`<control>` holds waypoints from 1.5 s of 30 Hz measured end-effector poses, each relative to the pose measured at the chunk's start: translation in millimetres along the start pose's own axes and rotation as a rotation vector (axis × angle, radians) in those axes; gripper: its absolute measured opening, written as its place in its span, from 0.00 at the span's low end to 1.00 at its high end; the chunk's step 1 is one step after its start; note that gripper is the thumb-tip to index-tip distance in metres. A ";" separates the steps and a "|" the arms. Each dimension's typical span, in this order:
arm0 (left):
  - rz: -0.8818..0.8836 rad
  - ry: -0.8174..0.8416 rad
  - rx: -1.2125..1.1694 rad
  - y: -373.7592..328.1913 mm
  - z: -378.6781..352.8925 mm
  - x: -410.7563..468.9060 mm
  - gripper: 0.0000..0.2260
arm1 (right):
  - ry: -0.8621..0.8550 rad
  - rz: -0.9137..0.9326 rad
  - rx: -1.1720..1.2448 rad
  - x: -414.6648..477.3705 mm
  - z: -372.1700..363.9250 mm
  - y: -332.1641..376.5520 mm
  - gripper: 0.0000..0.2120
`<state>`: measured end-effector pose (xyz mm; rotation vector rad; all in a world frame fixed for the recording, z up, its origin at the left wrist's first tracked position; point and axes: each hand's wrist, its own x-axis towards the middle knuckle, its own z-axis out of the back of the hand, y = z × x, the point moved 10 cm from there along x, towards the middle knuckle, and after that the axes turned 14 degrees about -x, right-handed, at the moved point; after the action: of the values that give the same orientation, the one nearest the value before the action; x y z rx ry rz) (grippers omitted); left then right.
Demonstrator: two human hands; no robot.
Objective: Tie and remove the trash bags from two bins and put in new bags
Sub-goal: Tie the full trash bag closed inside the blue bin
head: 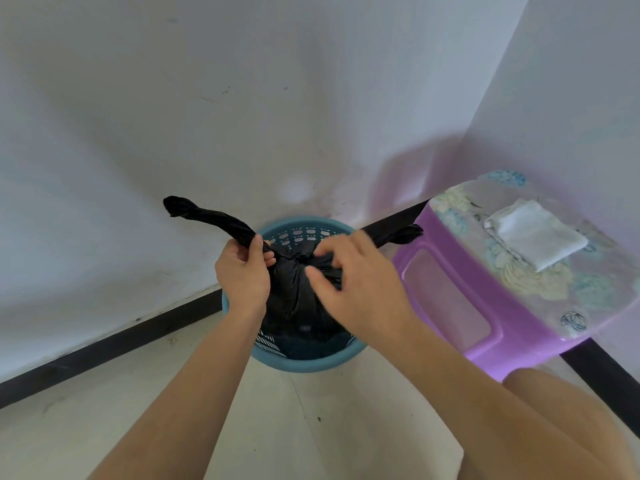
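Observation:
A black trash bag (pixel 294 299) sits in a round blue perforated bin (pixel 304 362) in the room's corner. Its top is gathered into a knot at the middle. My left hand (pixel 244 275) grips one twisted end of the bag, which sticks out up and to the left. My right hand (pixel 353 285) pinches the bag at the knot, and the other twisted end pokes out to the right behind it. The lower part of the bag is hidden by my hands and the bin wall.
A purple plastic stool (pixel 460 299) with a floral top stands right of the bin, with a folded white cloth (pixel 535 233) on it. White walls with a black baseboard (pixel 104 344) meet behind the bin. My knee (pixel 571 410) is at lower right.

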<state>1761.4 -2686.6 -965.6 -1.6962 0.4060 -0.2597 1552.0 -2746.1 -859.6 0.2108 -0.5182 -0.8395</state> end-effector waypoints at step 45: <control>0.488 0.664 -0.034 18.5 -41.4 -38.2 0.15 | 0.408 0.121 0.263 22.1 -120.8 -39.7 0.08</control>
<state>1708.0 -2710.8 -974.7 -1.4546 1.2978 -0.4522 1600.6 -2791.6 -970.2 0.5739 -0.2521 -0.5864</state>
